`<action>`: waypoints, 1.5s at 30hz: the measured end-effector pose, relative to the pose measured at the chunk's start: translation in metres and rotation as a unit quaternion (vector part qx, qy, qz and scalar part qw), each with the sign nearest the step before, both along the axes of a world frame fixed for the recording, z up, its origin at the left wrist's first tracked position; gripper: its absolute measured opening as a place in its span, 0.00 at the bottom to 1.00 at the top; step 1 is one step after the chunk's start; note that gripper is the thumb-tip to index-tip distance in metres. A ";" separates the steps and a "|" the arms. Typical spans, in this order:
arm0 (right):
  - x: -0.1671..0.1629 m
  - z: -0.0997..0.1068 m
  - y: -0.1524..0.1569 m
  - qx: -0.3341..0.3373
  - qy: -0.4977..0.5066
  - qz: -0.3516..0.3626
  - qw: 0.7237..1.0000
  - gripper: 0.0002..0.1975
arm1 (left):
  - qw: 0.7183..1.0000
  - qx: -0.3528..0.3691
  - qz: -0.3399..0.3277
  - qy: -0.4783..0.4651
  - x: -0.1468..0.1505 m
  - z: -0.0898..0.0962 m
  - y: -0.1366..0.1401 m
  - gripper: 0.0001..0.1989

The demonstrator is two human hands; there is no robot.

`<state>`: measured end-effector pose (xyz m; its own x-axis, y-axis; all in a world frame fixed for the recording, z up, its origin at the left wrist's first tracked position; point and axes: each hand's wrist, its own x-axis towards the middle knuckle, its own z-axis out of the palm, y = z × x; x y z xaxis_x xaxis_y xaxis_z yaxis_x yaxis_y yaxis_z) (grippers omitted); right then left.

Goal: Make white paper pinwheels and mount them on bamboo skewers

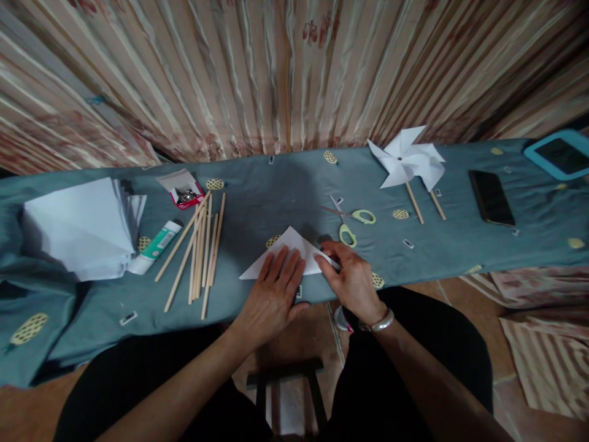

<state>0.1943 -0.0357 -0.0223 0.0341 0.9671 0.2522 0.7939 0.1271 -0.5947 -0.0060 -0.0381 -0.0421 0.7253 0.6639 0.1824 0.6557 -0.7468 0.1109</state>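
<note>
- My left grip (275,282) is spread flat, fingers extended over the folded paper (313,263) and pressing it down; it clasps nothing.
- My right grip (353,276) is closed in a pinch on the paper's right-hand corner, thumb on top; the fingers underneath are partly hidden.
- The paper lies as a triangle near the front edge of the cloth-covered tabletop (285,184), its peak pointing away from me.
- I judge it very light, thin and easily creased, stiffer along the fold, and apt to slide on the cloth unless I hold it down. The corners look best for a fingertip pinch, the middle for a flat palm; a hard squeeze would crumple it.
- Just beyond my right grip, the scissors (343,215) lie with blades apart; they are the nearest obstacle on that side.
- To my left are loose wooden sticks (199,255), a glue tube (159,245), an open box of small metal pieces (184,195) and a paper stack (78,227).
- Farther right rest two paper pinwheels (400,162), a dark phone (491,197) and a blue-framed tablet (562,155), all well apart from my work.
</note>
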 end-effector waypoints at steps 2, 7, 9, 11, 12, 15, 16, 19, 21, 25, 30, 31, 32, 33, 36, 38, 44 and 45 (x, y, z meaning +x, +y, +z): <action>-0.001 0.000 -0.001 0.019 -0.022 0.010 1.000 0.18 | 1.000 -0.002 0.000 0.004 0.000 0.000 0.000 0.38; -0.008 0.000 -0.004 0.046 -0.047 0.025 0.998 0.25 | 1.000 -0.013 0.003 0.019 0.001 0.001 0.000 0.38; -0.009 -0.001 -0.005 0.051 -0.039 0.028 0.998 0.24 | 1.000 -0.016 0.004 0.027 0.002 0.002 0.000 0.39; -0.010 -0.002 -0.006 0.051 -0.029 0.027 0.998 0.23 | 0.999 -0.022 0.006 0.036 0.002 0.003 0.000 0.39; -0.011 -0.003 -0.006 0.050 -0.024 0.025 0.998 0.23 | 0.999 -0.025 0.007 0.039 0.003 0.004 0.000 0.39; -0.011 -0.007 -0.008 0.044 -0.009 0.019 0.999 0.24 | 0.998 -0.034 0.009 0.045 0.003 0.005 0.000 0.40; -0.011 -0.007 -0.008 0.041 -0.006 0.018 0.999 0.24 | 0.998 -0.033 0.009 0.043 0.003 0.004 0.000 0.40; -0.010 -0.008 -0.009 0.029 0.000 0.018 0.999 0.25 | 0.999 -0.027 0.007 0.034 0.002 0.003 0.000 0.40; -0.010 -0.008 -0.010 0.017 0.003 0.022 1.000 0.24 | 0.999 -0.024 0.003 0.028 -0.002 0.002 -0.002 0.40; -0.007 -0.007 -0.014 0.002 0.004 0.024 1.000 0.22 | 1.000 -0.014 0.004 0.018 -0.018 0.000 -0.007 0.39; 0.001 -0.009 -0.020 0.013 0.006 0.023 1.000 0.20 | 0.999 -0.008 0.027 0.016 -0.041 0.003 -0.013 0.37; 0.003 -0.010 -0.021 0.014 0.006 0.022 1.000 0.20 | 0.999 -0.010 0.032 0.014 -0.045 0.003 -0.015 0.37; 0.005 -0.011 -0.021 0.016 0.006 0.021 1.000 0.20 | 0.999 -0.012 0.035 0.012 -0.048 0.004 -0.016 0.37; 0.007 -0.011 -0.022 0.018 0.004 0.021 1.000 0.20 | 0.999 -0.014 0.037 0.009 -0.051 0.004 -0.017 0.37; 0.013 -0.014 -0.024 0.028 -0.004 0.022 0.999 0.19 | 0.999 -0.006 0.043 0.006 -0.061 0.005 -0.022 0.36; 0.016 -0.015 -0.025 0.032 -0.009 0.025 0.999 0.19 | 0.999 0.009 0.049 0.005 -0.067 0.006 -0.025 0.37; 0.021 -0.015 -0.028 0.039 -0.013 0.025 0.999 0.19 | 0.998 0.024 0.057 0.014 -0.082 0.007 -0.037 0.40; 0.022 -0.016 -0.028 0.042 -0.016 0.025 0.999 0.19 | 0.998 0.027 0.057 0.016 -0.085 0.007 -0.039 0.40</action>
